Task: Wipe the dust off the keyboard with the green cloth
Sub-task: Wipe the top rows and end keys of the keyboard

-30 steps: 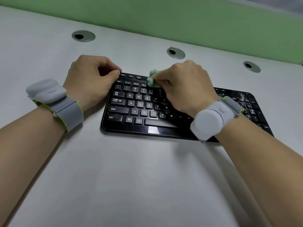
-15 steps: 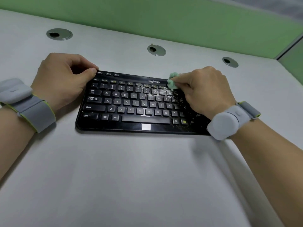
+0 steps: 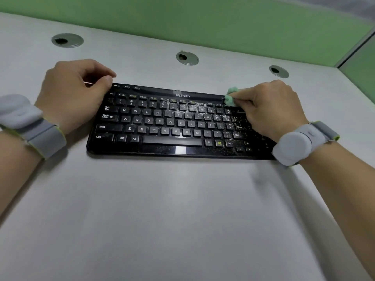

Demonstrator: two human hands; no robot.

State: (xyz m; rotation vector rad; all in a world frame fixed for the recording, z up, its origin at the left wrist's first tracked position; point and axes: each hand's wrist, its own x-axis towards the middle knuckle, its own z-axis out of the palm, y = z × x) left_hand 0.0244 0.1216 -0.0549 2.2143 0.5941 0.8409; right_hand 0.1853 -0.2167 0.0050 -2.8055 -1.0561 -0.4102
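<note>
A pale bench (image 3: 182,199) fills most of the view, backed by a green partition (image 3: 203,27) and pierced along its far side by three round cable ports (image 3: 187,58). On it lies a black keyboard (image 3: 172,146), its long edge toward the person. Its left half looks mostly clean. Pale dust (image 3: 194,108) is spread over the number row right of centre, and finer specks are scattered across the right-hand keys down to the arrow cluster.

The step in hand is judged to be a sweep along the upper rows toward the right end. To do it well, light, even pressure should be kept so keys are not jammed down. Dust should be carried off the keyboard's edge instead of being pushed into the gaps, and the speckled lower right area should be covered in overlapping passes.

The left hand (image 3: 75,94) is set at the keyboard's upper left corner, fingers curled, thumb tip touching that corner as if to steady it; nothing is seen held in its grip. The right hand (image 3: 269,110) is laid over the right end, wrist raised, knuckles up. Both wrists carry grey bands with pale pods (image 3: 292,148).

The green cloth (image 3: 231,97), bunched small, is pinched in the right grip's fingertips and pressed to the top right function keys.
</note>
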